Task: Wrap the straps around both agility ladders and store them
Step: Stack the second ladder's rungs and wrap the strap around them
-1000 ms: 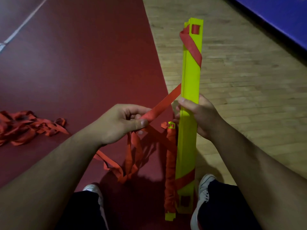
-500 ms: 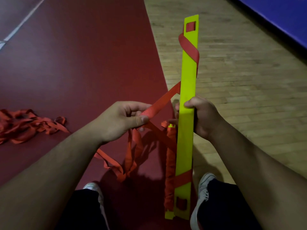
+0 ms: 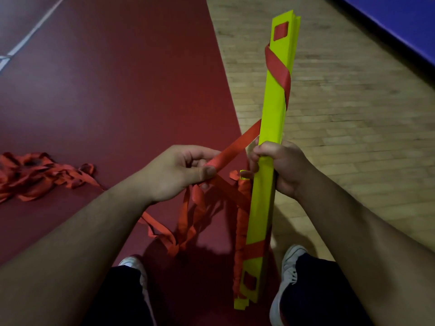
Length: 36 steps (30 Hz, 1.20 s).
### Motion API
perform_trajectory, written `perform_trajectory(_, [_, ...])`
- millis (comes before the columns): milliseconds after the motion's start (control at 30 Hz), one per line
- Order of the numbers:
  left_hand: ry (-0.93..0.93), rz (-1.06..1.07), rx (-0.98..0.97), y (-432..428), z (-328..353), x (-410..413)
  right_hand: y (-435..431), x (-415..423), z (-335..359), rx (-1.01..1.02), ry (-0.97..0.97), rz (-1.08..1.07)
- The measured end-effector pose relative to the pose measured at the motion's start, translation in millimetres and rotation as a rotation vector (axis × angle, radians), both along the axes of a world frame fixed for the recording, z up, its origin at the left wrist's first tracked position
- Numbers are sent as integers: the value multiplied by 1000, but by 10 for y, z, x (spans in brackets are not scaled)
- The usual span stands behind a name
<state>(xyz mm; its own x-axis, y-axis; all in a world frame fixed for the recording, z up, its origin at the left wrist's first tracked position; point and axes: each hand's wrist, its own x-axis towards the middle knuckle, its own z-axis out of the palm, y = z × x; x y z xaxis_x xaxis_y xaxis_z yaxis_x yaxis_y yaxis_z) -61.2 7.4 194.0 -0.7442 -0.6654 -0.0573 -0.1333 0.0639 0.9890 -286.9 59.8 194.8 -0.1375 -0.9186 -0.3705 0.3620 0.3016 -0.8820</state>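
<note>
- The yellow ladder bundle [image 3: 274, 109], a stack of flat rungs, stood nearly upright in front of the person, with its lower end down between the two shoes and its upper end leaning slightly to the right.
- A red strap [image 3: 237, 147] crossed the bundle in one slanting turn near the top and one band near the bottom; red also showed through the slot at each end.
- The right hand [image 3: 284, 165] gripped the bundle at about mid-height, its fingers [image 3: 261, 150] curled round the stack.
- From the bundle's left edge, just above that grip, the strap ran taut down and left to the left hand [image 3: 174, 172], which pinched it between the thumb and the curled fingers.
- Below the left hand, slack strap loops [image 3: 188, 222] hung down toward the floor.
- A second ladder bundle [image 3: 242, 220], wound all over in red strap, stood just beside the first on its left, and was shorter in view.
- A loose pile of strap [image 3: 35, 175] lay well apart on the dark red floor [image 3: 117, 90] at the left.
- Wooden flooring [image 3: 341, 137] lay to the right, with a blue area [image 3: 400, 20] beyond it.
</note>
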Motion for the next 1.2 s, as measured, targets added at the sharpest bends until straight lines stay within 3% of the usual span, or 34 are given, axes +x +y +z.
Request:
perform_trajectory(200, [-1,15,14,-25,-2,34,33,-106,126,11,-158,151])
perform_trajectory(533, [-2,-48,33,-22,-53,28,66,21,37,-31,163,186])
perform_trajectory(967, [-181,-91,-120,34,-48,-44,9,108,-74,-159,237,-1])
perform_trajectory(1200, [-232,-61,-111,41,-82,-63,7,136,-105,-99,519,-3])
